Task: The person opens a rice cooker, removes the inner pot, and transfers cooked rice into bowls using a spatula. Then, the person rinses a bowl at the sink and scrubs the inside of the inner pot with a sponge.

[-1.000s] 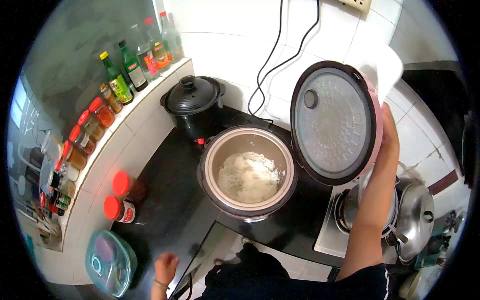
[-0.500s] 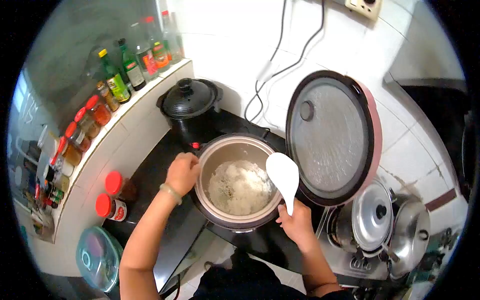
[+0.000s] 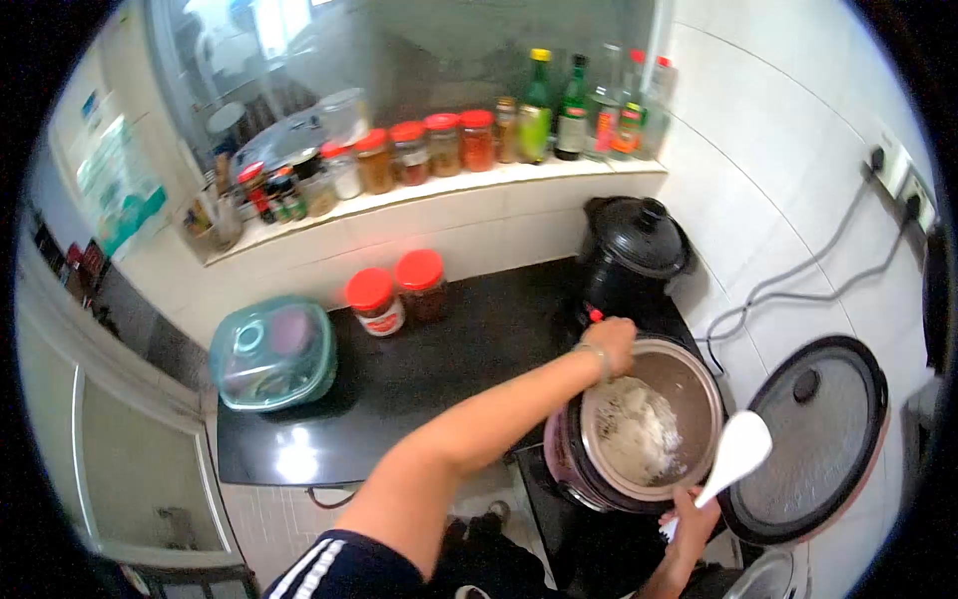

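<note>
Here, the right grip [image 3: 696, 517] is holding the scoop [image 3: 742, 449] beside the cooker [image 3: 697, 399], which is standing on the bench [image 3: 479, 349], while the left grip [image 3: 613, 346], its hold unclear, is hugging the cooker's far side.

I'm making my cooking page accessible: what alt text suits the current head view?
A person's left hand is at the edge of an open rice cooker with rice inside; the right hand holds a white paddle. Red-lidded jars and bottles line a ledge behind.

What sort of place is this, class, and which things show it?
Probably a home kitchen: a rice cooker with its lid open, a black pot on the counter, and red-topped jars on the ledge.
</note>
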A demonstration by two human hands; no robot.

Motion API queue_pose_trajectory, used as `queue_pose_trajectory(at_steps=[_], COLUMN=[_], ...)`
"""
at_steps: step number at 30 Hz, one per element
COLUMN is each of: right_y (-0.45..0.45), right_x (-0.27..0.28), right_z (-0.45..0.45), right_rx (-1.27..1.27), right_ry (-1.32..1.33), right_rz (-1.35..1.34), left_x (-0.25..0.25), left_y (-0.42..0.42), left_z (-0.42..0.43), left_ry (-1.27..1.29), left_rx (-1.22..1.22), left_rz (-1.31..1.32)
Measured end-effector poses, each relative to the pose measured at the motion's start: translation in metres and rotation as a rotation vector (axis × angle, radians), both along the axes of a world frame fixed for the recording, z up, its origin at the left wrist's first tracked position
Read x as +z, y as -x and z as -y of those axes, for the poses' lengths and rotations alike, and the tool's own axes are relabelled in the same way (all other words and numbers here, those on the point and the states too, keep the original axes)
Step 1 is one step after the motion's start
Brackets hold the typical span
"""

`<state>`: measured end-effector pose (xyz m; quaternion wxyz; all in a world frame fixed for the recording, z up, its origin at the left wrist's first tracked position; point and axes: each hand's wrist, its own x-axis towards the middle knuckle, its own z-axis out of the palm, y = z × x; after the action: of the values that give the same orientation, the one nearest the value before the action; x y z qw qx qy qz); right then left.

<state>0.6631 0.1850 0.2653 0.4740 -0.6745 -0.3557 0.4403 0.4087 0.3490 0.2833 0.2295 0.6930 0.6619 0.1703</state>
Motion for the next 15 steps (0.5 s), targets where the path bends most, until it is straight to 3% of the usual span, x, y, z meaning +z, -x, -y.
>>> queue_pose_trajectory(at_steps=[2,4,5,7,12,13,14,15], right_y=[0.001,-0.004,-0.007,-0.001,0.009,0.018,0.028,0.041], right_x=[0.000,-0.008,-0.001,0.027,0.085,0.092,0.097,0.098], right_z=[0.005,0.016,0.022,0.037,0.053,0.054,0.055,0.054], right_rx=[-0.121,-0.171,-0.115,-0.043,0.217,0.260,0.314,0.370], right_ry=[-0.016,-0.161,-0.254,-0.394,-0.639,-0.658,-0.666,-0.670], right_rz=[-0.105,-0.015,-0.101,-0.002,0.103,0.089,0.073,0.050], left_x=[-0.001,0.018,0.036,0.095,0.138,0.126,0.126,0.115], left_y=[-0.003,-0.007,-0.003,0.021,0.094,0.106,0.121,0.134], left_z=[-0.012,-0.003,0.008,0.049,0.160,0.182,0.214,0.238], left_ry=[-0.041,-0.244,-0.390,-0.425,-0.490,-0.576,-0.429,-0.453], left_rx=[0.011,0.014,-0.013,-0.024,-0.138,-0.095,0.011,0.096], left_rz=[0.206,0.419,0.527,0.693,0.611,0.646,0.706,0.766])
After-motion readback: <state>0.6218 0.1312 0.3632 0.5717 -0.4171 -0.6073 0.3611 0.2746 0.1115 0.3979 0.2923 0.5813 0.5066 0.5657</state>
